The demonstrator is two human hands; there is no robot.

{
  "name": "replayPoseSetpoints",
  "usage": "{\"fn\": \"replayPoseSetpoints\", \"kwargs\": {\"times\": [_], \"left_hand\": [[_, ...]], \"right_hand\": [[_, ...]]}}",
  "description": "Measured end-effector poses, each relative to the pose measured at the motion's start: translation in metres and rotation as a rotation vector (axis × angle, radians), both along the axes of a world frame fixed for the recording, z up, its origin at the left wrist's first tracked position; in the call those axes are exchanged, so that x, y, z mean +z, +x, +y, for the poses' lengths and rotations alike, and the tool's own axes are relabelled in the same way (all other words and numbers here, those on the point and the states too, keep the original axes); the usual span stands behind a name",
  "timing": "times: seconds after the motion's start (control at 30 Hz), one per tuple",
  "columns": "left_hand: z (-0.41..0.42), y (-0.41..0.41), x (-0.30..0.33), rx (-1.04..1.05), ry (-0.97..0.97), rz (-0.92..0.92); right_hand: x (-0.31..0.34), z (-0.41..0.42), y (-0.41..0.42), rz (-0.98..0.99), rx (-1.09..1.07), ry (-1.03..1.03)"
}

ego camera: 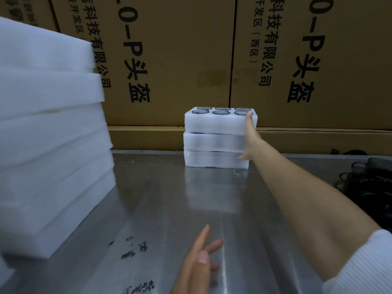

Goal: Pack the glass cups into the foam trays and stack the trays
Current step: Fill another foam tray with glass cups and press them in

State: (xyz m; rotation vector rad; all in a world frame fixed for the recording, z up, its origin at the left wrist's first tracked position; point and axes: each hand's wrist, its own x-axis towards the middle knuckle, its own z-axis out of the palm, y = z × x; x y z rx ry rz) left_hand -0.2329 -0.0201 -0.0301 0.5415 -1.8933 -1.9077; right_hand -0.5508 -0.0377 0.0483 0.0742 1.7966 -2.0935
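Tall pile of white foam slabs (51,132) standing at left, cut off by frame edge. Left hand (198,264) hovering low over grey metal surface (161,209), grip spread, holding nothing. Three stacked white foam trays (216,143) sitting at far edge, long axis running left-right; six glass cups (221,110) upright in top tray, lower cups hard to see. Right hand (250,139) touching stack's right end, grip spread flat. Dark objects (369,187) at right, indistinct.

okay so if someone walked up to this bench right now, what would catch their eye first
Probably the stack of three foam trays at the far edge of the metal table, its top tray showing six glass cups, with the right hand flat against its right side. Next, the tall pile of foam sheets at left.
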Motion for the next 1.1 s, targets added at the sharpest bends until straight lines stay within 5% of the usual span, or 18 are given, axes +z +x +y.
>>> {"fn": "replayPoseSetpoints", "kwargs": {"times": [0.2, 0.4, 0.5, 0.63, 1.1], "left_hand": [[0.004, 0.001, 0.003, -0.028, 0.000, 0.009], [0.006, 0.000, 0.005, 0.057, 0.094, 0.029], [0.009, -0.004, -0.004, 0.104, 0.065, 0.037], [0.021, 0.007, -0.011, 0.173, -0.012, 0.150], [0.040, 0.042, -0.014, 0.241, -0.104, 0.232]], "right_hand": [[-0.005, 0.004, 0.000, -0.002, -0.011, -0.022], [-0.051, 0.003, 0.036, -0.069, -0.286, -0.206], [-0.070, 0.019, 0.071, -0.125, -0.145, -0.374], [-0.072, 0.050, 0.134, 0.068, 0.099, -0.185], [-0.082, 0.181, 0.312, 0.465, 0.114, 0.052]]}}
